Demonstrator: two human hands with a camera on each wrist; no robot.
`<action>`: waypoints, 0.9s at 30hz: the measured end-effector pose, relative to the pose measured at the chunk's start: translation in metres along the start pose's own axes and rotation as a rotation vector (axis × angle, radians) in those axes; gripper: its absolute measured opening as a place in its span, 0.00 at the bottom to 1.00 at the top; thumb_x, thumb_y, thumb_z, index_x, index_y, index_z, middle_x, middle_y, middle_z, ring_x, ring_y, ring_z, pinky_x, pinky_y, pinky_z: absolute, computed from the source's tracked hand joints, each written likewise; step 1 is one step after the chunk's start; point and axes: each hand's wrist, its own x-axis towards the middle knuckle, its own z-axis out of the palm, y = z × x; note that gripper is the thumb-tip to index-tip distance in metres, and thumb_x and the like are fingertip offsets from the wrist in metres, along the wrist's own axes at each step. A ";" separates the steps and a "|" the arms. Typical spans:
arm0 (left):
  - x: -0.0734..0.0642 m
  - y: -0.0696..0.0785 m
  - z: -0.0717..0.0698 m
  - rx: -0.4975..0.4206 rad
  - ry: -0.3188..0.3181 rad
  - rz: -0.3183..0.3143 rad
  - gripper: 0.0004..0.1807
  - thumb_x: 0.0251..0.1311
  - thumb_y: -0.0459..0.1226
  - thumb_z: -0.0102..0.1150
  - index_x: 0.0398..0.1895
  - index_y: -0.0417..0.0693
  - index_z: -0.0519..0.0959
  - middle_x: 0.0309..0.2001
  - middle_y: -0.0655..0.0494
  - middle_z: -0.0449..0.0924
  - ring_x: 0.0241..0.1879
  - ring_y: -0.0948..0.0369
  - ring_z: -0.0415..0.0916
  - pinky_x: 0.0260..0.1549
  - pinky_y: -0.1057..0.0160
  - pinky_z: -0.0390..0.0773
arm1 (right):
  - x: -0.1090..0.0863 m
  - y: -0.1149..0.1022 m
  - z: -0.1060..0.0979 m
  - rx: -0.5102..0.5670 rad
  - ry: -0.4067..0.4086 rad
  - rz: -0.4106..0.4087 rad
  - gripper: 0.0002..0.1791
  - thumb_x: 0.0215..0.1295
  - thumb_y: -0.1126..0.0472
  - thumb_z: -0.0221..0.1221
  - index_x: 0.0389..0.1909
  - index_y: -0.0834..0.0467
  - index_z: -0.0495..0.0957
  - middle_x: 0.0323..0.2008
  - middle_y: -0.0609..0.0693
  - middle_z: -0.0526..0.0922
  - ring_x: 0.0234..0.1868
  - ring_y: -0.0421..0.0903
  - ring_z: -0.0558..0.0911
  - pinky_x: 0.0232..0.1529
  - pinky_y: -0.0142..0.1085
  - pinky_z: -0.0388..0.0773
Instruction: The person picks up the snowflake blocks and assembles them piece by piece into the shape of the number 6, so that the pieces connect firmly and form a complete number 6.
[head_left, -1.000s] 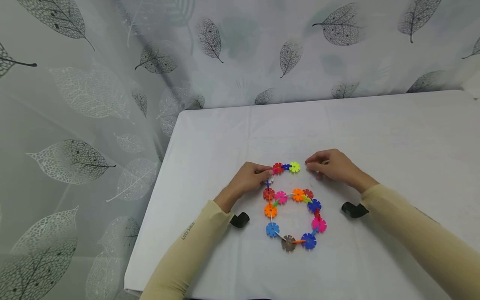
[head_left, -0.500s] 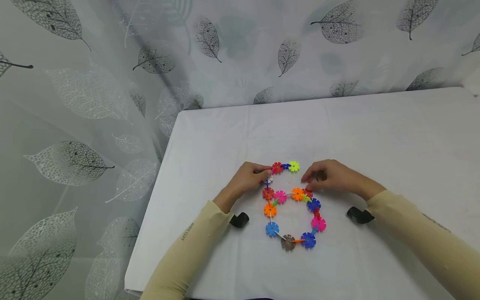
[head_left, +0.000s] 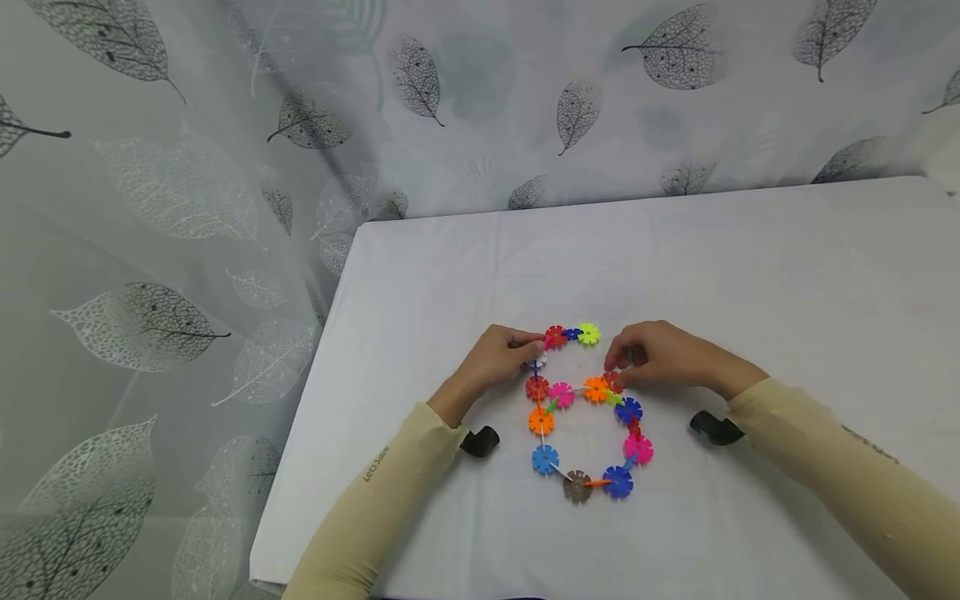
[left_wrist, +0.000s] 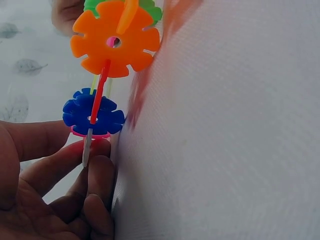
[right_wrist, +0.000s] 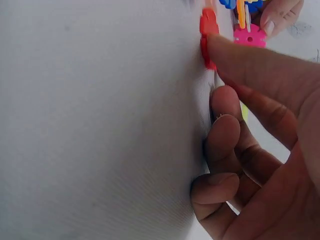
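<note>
Linked plastic snowflake discs form a chain on the white table (head_left: 720,275), with a closed ring nearer the person and an arm running up from its left side. My left hand (head_left: 497,357) pinches a pink disc (head_left: 548,342) near the arm's upper left corner; the left wrist view shows a blue disc (left_wrist: 82,112) just past its fingertips. A yellow disc (head_left: 588,334) ends the top row. On the ring's upper right, my right hand (head_left: 667,358) holds a red disc (right_wrist: 210,22) by its edge, thumb on its face, other fingers curled low by the cloth.
An orange disc (head_left: 596,389) and a dark blue disc (head_left: 628,410) lie close to the right fingertips. Dark wrist-camera mounts (head_left: 480,441) stick out under both sleeves. A leaf-print curtain (head_left: 480,100) hangs behind the table and along its left side.
My right hand has come down toward me from beside the yellow disc to the red disc and now holds it. The left hand stays in place on the pink disc.
</note>
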 end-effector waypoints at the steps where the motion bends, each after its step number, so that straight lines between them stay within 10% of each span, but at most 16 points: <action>1: 0.000 0.000 0.001 -0.002 0.000 -0.002 0.16 0.72 0.42 0.59 0.58 0.50 0.84 0.31 0.55 0.80 0.29 0.62 0.68 0.27 0.67 0.67 | 0.000 0.000 -0.001 -0.003 0.009 0.009 0.09 0.60 0.59 0.72 0.40 0.50 0.85 0.34 0.44 0.80 0.36 0.47 0.76 0.38 0.38 0.78; 12: 0.000 0.000 0.002 -0.008 -0.006 -0.012 0.16 0.72 0.42 0.59 0.58 0.50 0.84 0.32 0.57 0.81 0.30 0.62 0.69 0.28 0.67 0.67 | 0.001 0.009 -0.004 -0.092 0.202 0.138 0.09 0.64 0.57 0.68 0.44 0.54 0.86 0.35 0.46 0.83 0.36 0.48 0.77 0.36 0.39 0.77; 27: 0.001 0.001 0.001 0.008 0.007 -0.012 0.16 0.72 0.42 0.59 0.59 0.53 0.84 0.36 0.56 0.81 0.30 0.62 0.68 0.27 0.66 0.66 | 0.001 0.005 -0.007 -0.071 0.170 0.119 0.17 0.55 0.58 0.75 0.45 0.55 0.85 0.39 0.46 0.83 0.38 0.47 0.78 0.40 0.39 0.79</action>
